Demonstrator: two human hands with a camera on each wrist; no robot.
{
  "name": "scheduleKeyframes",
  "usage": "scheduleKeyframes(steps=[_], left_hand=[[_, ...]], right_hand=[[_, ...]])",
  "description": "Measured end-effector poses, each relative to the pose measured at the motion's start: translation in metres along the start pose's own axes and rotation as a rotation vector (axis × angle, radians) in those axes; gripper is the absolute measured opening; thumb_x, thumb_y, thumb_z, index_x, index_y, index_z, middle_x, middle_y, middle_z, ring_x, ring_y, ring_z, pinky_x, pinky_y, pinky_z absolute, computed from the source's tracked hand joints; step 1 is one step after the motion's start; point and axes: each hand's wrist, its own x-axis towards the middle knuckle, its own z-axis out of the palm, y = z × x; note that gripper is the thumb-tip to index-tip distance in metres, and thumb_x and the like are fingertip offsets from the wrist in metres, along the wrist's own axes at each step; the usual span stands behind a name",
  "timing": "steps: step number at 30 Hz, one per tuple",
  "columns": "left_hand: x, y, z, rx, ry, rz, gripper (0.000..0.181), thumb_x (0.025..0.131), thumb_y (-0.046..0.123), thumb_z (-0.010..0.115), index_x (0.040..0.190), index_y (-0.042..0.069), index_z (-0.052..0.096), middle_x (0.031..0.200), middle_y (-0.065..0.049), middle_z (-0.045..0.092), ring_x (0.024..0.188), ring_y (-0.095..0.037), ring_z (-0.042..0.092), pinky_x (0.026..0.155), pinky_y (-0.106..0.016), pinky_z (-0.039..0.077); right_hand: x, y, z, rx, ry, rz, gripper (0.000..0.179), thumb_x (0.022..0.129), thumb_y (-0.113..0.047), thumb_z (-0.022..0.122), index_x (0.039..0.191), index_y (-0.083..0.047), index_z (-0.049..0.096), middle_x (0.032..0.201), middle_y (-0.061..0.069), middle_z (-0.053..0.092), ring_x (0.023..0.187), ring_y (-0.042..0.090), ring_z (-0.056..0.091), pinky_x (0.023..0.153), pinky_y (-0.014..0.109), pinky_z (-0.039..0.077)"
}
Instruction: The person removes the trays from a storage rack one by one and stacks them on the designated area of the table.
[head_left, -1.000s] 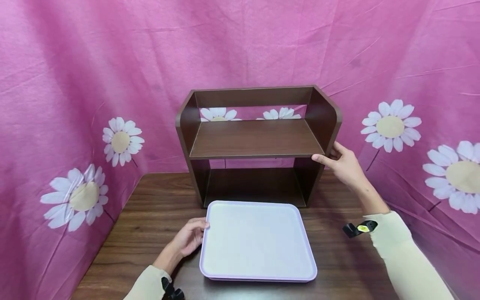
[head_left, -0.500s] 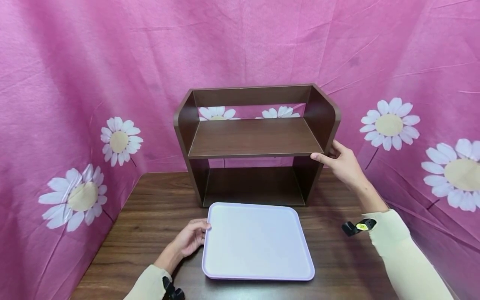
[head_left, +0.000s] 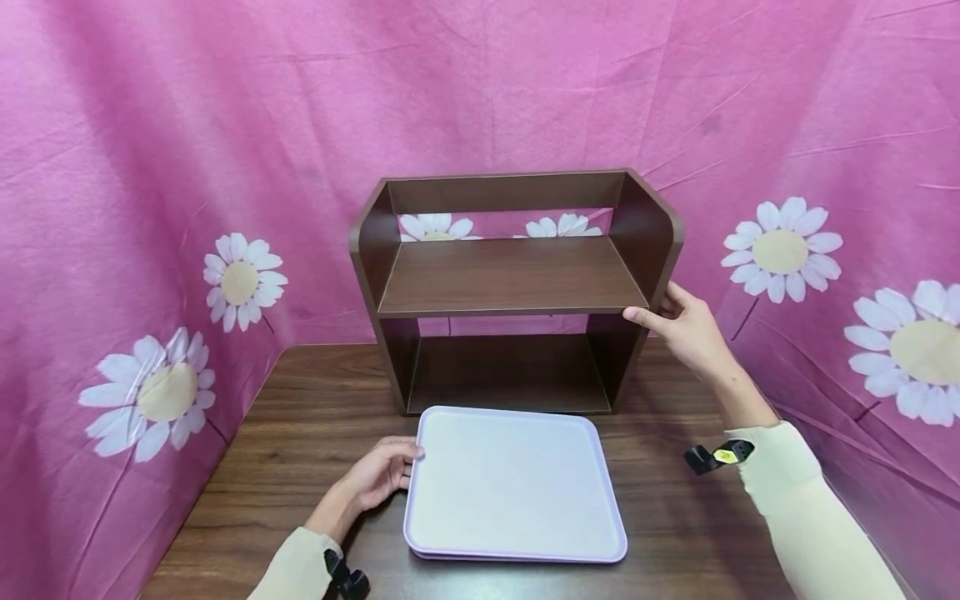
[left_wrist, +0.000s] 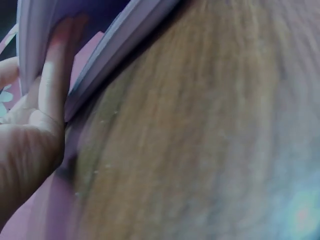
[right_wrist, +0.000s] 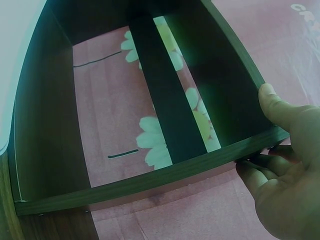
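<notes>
In the head view a pale lavender rectangular tray [head_left: 517, 487] lies in front of a dark brown two-tier shelf [head_left: 510, 275]. My left hand [head_left: 382, 473] pinches the tray's left rim, thumb on top and fingers underneath. From the left wrist, the fingers [left_wrist: 55, 75] reach under the raised tray edge [left_wrist: 31, 35], and a second lavender rim [left_wrist: 120, 42] shows below them, close over the table. My right hand [head_left: 686, 329] grips the shelf's right side panel, its thumb at the front end of the middle board and its fingers behind the panel, as the right wrist view also shows.
The shelf stands at the back of a wood-grain table [head_left: 315, 417], bare on both tiers. A pink cloth [head_left: 487, 83] printed with white daisies hangs close behind and on both sides. The tray's far edge lies right at the shelf's foot.
The tray has shifted slightly under my left hand, its right corners drawn a little to the left. My right hand and the shelf look unmoved.
</notes>
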Motion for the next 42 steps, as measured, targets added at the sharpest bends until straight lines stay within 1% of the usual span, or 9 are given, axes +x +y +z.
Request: scheduleKeyframes(steps=[5, 10, 13, 18, 21, 25, 32, 38, 42], left_hand=[[-0.001, 0.005, 0.001, 0.075, 0.042, -0.055, 0.022, 0.106, 0.003, 0.048, 0.11, 0.008, 0.068, 0.095, 0.0, 0.08, 0.086, -0.013, 0.078, 0.078, -0.03, 0.067], [-0.002, 0.01, 0.002, 0.146, 0.109, -0.107, 0.014, 0.105, 0.005, 0.054, 0.106, 0.007, 0.068, 0.092, 0.0, 0.079, 0.086, -0.013, 0.079, 0.079, -0.031, 0.067], [-0.004, 0.013, 0.004, 0.212, 0.16, -0.123, 0.012, 0.104, 0.006, 0.059, 0.107, 0.0, 0.07, 0.09, -0.002, 0.079, 0.085, -0.014, 0.078, 0.078, -0.031, 0.068], [-0.006, 0.018, 0.011, 0.359, 0.255, -0.12, 0.028, 0.101, 0.008, 0.067, 0.118, -0.015, 0.069, 0.09, -0.006, 0.078, 0.082, -0.016, 0.076, 0.076, -0.034, 0.068], [-0.008, 0.023, 0.019, 0.439, 0.297, -0.1, 0.032, 0.1, 0.006, 0.068, 0.118, -0.02, 0.068, 0.088, -0.007, 0.077, 0.079, -0.016, 0.074, 0.074, -0.035, 0.068], [-0.01, 0.028, 0.031, 0.547, 0.378, -0.07, 0.025, 0.097, 0.003, 0.072, 0.11, -0.019, 0.071, 0.083, -0.008, 0.076, 0.072, -0.015, 0.072, 0.067, -0.034, 0.068], [-0.008, 0.028, 0.038, 0.748, 0.541, -0.055, 0.011, 0.089, 0.002, 0.083, 0.087, -0.007, 0.077, 0.07, -0.008, 0.073, 0.054, -0.01, 0.067, 0.057, -0.031, 0.065], [-0.009, 0.026, 0.035, 0.73, 0.542, -0.078, 0.015, 0.087, 0.001, 0.085, 0.081, -0.005, 0.071, 0.065, -0.006, 0.069, 0.051, -0.01, 0.063, 0.054, -0.03, 0.064], [-0.009, 0.025, 0.032, 0.708, 0.51, -0.076, 0.018, 0.087, 0.001, 0.084, 0.082, -0.004, 0.068, 0.065, -0.006, 0.068, 0.052, -0.011, 0.064, 0.055, -0.031, 0.064]], right_hand=[[-0.001, 0.001, -0.001, 0.027, -0.002, -0.001, 0.067, 0.098, -0.026, 0.081, 0.155, -0.008, 0.052, 0.117, -0.019, 0.071, 0.099, -0.008, 0.067, 0.075, 0.013, 0.059], [-0.001, 0.0, 0.0, 0.018, -0.005, 0.004, 0.069, 0.098, -0.027, 0.08, 0.157, -0.009, 0.05, 0.125, -0.01, 0.071, 0.101, -0.009, 0.066, 0.076, 0.012, 0.059], [-0.001, -0.001, 0.0, 0.013, -0.005, 0.008, 0.069, 0.098, -0.027, 0.08, 0.157, -0.009, 0.05, 0.126, -0.009, 0.071, 0.1, -0.009, 0.066, 0.075, 0.013, 0.059], [-0.002, -0.001, 0.0, 0.014, -0.005, 0.016, 0.069, 0.098, -0.028, 0.081, 0.157, -0.008, 0.05, 0.126, -0.009, 0.071, 0.099, -0.008, 0.065, 0.075, 0.013, 0.059], [-0.002, -0.001, 0.0, 0.017, -0.006, 0.02, 0.071, 0.098, -0.028, 0.08, 0.158, -0.009, 0.049, 0.132, -0.001, 0.07, 0.101, -0.009, 0.065, 0.077, 0.012, 0.058], [-0.001, -0.001, 0.0, 0.016, -0.004, 0.023, 0.071, 0.098, -0.028, 0.08, 0.159, -0.009, 0.048, 0.136, 0.003, 0.069, 0.102, -0.009, 0.064, 0.078, 0.011, 0.058], [-0.001, -0.001, 0.0, 0.014, -0.007, 0.03, 0.072, 0.098, -0.028, 0.08, 0.16, -0.01, 0.047, 0.144, 0.017, 0.064, 0.105, -0.01, 0.063, 0.081, 0.01, 0.057], [-0.002, -0.002, 0.0, 0.023, -0.01, 0.032, 0.072, 0.098, -0.026, 0.08, 0.16, -0.009, 0.047, 0.143, 0.014, 0.066, 0.103, -0.01, 0.064, 0.078, 0.011, 0.058], [-0.002, -0.002, 0.001, 0.026, -0.002, 0.025, 0.071, 0.098, -0.026, 0.08, 0.159, -0.009, 0.048, 0.134, 0.0, 0.07, 0.101, -0.009, 0.065, 0.077, 0.012, 0.058]])
